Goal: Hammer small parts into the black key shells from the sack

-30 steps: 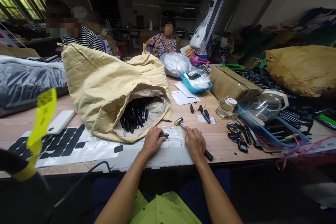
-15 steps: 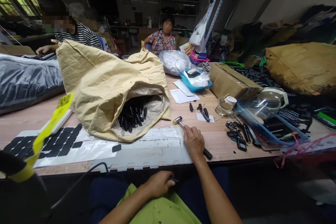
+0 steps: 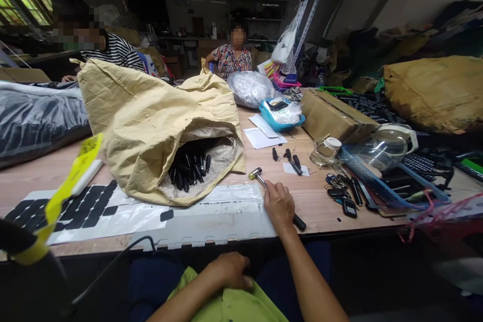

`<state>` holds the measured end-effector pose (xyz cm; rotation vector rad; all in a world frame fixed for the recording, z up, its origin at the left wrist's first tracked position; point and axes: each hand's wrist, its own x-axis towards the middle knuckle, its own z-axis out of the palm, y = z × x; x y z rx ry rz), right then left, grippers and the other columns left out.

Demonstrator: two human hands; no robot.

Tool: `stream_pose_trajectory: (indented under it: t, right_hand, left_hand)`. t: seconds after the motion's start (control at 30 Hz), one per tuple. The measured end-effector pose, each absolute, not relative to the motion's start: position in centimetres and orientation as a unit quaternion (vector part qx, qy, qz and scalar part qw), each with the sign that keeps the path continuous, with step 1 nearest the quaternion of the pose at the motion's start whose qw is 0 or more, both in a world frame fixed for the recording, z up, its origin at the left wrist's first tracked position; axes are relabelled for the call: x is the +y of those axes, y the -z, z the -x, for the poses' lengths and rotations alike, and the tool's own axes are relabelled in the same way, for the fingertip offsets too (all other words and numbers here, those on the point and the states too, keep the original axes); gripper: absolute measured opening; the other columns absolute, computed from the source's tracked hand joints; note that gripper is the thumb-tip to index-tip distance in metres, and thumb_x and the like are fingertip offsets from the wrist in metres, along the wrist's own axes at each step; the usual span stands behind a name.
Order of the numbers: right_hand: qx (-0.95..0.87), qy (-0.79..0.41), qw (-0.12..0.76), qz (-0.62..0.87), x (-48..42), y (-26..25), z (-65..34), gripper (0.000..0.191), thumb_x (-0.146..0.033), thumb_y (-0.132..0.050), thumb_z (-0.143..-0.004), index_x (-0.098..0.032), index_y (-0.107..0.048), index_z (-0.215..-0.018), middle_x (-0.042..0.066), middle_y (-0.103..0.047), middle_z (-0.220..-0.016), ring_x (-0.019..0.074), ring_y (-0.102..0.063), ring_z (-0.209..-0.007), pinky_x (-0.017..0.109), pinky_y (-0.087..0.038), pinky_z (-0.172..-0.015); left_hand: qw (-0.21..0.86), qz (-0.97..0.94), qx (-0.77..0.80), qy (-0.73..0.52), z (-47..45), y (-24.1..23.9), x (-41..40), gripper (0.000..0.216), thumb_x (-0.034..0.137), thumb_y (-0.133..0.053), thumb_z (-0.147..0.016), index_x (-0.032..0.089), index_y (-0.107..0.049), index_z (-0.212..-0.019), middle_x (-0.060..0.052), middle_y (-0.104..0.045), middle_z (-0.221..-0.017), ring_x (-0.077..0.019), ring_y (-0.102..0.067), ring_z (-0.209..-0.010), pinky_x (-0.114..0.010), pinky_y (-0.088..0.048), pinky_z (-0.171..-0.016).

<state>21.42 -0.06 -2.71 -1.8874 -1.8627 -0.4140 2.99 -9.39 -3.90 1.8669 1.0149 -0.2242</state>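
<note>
The right hand (image 3: 279,206) grips a hammer (image 3: 255,173) over the desk (image 3: 320,214); the left hand (image 3: 233,269) is against the green shirt (image 3: 230,306), its grip impossible to tell.

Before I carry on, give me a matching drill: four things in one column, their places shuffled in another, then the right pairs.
1. Hammer
2. Heap of black pieces
3. Left hand
4. Blue basin

A. Beside the cardboard box
B. In the right hand
C. By the green shirt
D. Inside the tan sack

Pairs: 1-B; 2-D; 3-C; 4-A
</note>
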Motion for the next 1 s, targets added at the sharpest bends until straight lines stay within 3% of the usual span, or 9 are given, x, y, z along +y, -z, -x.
stream_pose_trajectory:
  t: [0.1, 0.23, 0.3, 0.43, 0.6, 0.7, 0.77, 0.93, 1.0]
  right_hand:
    - [-0.676, 0.151, 0.229, 0.684, -0.1, 2.8, -21.4, 0.032, -0.014, -0.053, -0.088, -0.025, -0.069, -0.113, 0.005, -0.057, -0.082, 0.0193, -0.048, -0.079, 0.03, -0.031, -0.065]
    - [-0.673, 0.151, 0.231, 0.686, 0.0, 2.9, -21.3, 0.031, -0.014, -0.055, -0.087, -0.026, -0.069, -0.112, 0.005, -0.058, -0.082, 0.0189, -0.048, -0.079, 0.029, -0.03, -0.064]
    - [-0.672, 0.156, 0.233, 0.685, 0.0, 2.9, -21.3, 0.031, -0.014, -0.055, -0.087, -0.025, -0.07, -0.111, 0.004, -0.058, -0.082, 0.0184, -0.048, -0.078, 0.029, -0.03, -0.064]
    - [-0.672, 0.174, 0.242, 0.678, 0.2, 3.2, -21.3, 0.029, -0.013, -0.055, -0.087, -0.024, -0.071, -0.109, 0.003, -0.057, -0.079, 0.0175, -0.049, -0.077, 0.028, -0.031, -0.065]
    - [-0.679, 0.18, 0.253, 0.666, 0.3, 3.5, -21.7, 0.027, -0.015, -0.055, -0.087, -0.023, -0.071, -0.107, 0.003, -0.057, -0.078, 0.0176, -0.048, -0.075, 0.028, -0.031, -0.065]
    - [-0.681, 0.178, 0.259, 0.662, 0.3, 3.5, -22.0, 0.027, -0.015, -0.055, -0.087, -0.023, -0.071, -0.107, 0.004, -0.058, -0.078, 0.0181, -0.048, -0.075, 0.029, -0.03, -0.064]
    - [-0.681, 0.181, 0.262, 0.659, 0.3, 3.5, -22.2, 0.028, -0.015, -0.054, -0.087, -0.023, -0.071, -0.107, 0.004, -0.058, -0.077, 0.0183, -0.048, -0.075, 0.029, -0.03, -0.064]
    - [-0.674, 0.195, 0.262, 0.662, 0.1, 3.6, -22.2, 0.025, -0.019, -0.051, -0.089, -0.021, -0.072, -0.102, 0.006, -0.061, -0.079, 0.0194, -0.048, -0.076, 0.03, -0.032, -0.066]
    - [-0.672, 0.192, 0.253, 0.669, 0.0, 3.6, -22.1, 0.024, -0.019, -0.051, -0.089, -0.021, -0.073, -0.099, 0.007, -0.061, -0.08, 0.0196, -0.048, -0.076, 0.03, -0.032, -0.066]
  left_hand:
    - [0.593, -0.755, 0.266, 0.087, -3.1, -0.2, -8.1, 0.049, 0.051, -0.07, -0.08, 0.023, -0.069, -0.121, -0.011, -0.074, -0.107, -0.033, -0.069, -0.102, -0.046, -0.053, -0.09]
    - [0.772, -0.582, 0.187, -0.174, -3.2, -6.0, -4.0, 0.079, 0.063, -0.074, -0.073, 0.025, -0.054, -0.139, -0.011, -0.068, -0.119, -0.0229, -0.069, -0.088, -0.037, -0.057, -0.079]
    - [0.753, -0.49, 0.252, -0.36, -2.8, -8.6, -1.3, 0.078, 0.068, -0.066, -0.078, 0.027, -0.048, -0.142, -0.013, -0.062, -0.127, -0.0201, -0.068, -0.086, -0.035, -0.058, -0.075]
    - [0.638, -0.277, 0.278, -0.662, 0.1, -12.7, 3.1, 0.064, 0.067, -0.038, -0.094, 0.029, -0.04, -0.145, -0.013, -0.055, -0.132, -0.0228, -0.064, -0.11, -0.038, -0.06, -0.085]
    - [0.522, -0.141, 0.18, -0.822, 4.6, -16.7, 6.7, 0.069, 0.069, -0.043, -0.091, 0.036, -0.031, -0.15, -0.012, -0.047, -0.14, -0.0228, -0.06, -0.121, -0.037, -0.06, -0.087]
    - [0.493, -0.201, 0.195, -0.824, 3.5, -19.7, 8.2, 0.068, 0.066, -0.05, -0.089, 0.038, -0.033, -0.149, -0.009, -0.042, -0.147, -0.0238, -0.06, -0.122, -0.036, -0.06, -0.085]
    - [0.524, -0.305, 0.222, -0.764, 0.5, -21.0, 8.4, 0.057, 0.059, -0.049, -0.093, 0.035, -0.043, -0.144, -0.007, -0.049, -0.142, -0.0235, -0.063, -0.116, -0.032, -0.06, -0.08]
    - [0.694, -0.638, 0.216, -0.255, -7.3, -17.2, 6.2, 0.047, 0.041, -0.079, -0.075, 0.018, -0.071, -0.114, -0.007, -0.072, -0.102, -0.0164, -0.069, -0.083, -0.023, -0.057, -0.067]
    - [0.672, -0.67, 0.247, -0.194, -7.7, -14.0, 5.3, 0.036, 0.036, -0.079, -0.075, 0.015, -0.074, -0.103, -0.005, -0.073, -0.09, -0.0137, -0.066, -0.076, -0.022, -0.055, -0.066]
